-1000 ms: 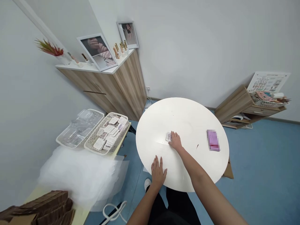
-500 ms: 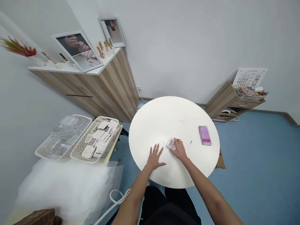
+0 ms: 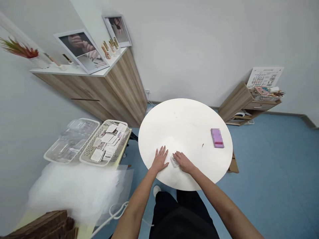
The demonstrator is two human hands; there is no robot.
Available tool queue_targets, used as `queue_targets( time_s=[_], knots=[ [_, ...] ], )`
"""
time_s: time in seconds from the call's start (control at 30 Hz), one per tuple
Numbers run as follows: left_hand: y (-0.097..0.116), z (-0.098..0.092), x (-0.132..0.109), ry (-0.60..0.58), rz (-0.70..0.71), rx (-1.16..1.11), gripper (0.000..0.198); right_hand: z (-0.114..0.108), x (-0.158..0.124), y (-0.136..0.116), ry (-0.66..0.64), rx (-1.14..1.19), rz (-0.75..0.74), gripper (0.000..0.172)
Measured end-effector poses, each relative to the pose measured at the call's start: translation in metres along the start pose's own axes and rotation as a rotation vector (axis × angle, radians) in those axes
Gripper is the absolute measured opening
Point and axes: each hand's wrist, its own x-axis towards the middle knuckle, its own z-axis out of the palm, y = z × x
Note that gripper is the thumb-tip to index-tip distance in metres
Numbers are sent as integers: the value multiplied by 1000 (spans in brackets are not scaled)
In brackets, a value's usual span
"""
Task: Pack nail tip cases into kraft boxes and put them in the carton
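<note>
On the white round table (image 3: 194, 122), my left hand (image 3: 158, 161) lies flat, palm down, with its fingers spread and nothing in it. To its right is a small clear plastic case (image 3: 174, 162) with rows of small shapes inside. My right hand (image 3: 183, 162) covers the right part of this case, its fingers bent over the upper edge; the thumb is hidden. A short gap separates my left thumb from the case. A purple packet (image 3: 217, 138), blurred by blocks, lies near the table's right edge.
At left, one white basket (image 3: 86, 156) holds cards; another basket (image 3: 47, 156) holds clear plastic boxes. White translucent sheets (image 3: 74, 186) and brown paper (image 3: 45, 225) lie nearer. A wooden cabinet (image 3: 119, 89) stands behind, a low shelf unit (image 3: 234, 103) at right.
My right hand and the plastic case have moved left and toward me, closer to my left hand. The right fingers now reach farther over the case. My left hand stays spread on the table.
</note>
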Motion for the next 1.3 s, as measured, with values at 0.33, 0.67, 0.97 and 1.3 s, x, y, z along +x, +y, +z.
queue_targets(
  time_s=[0.33,0.67,0.97,1.3],
  knots=[
    [82,19,-66,95,-285,-149,87,-4,17,-15,-232,-57,-58,74],
    [125,35,-84,49,-132,-110,36,-12,-54,-2,-55,13,74,39],
    [98,4,-72,141,-207,-444,18,-1,-69,-12,-13,64,84,20],
    [65,-8,-46,117,-507,-434,15,2,-11,-7,38,350,680,24]
  ],
)
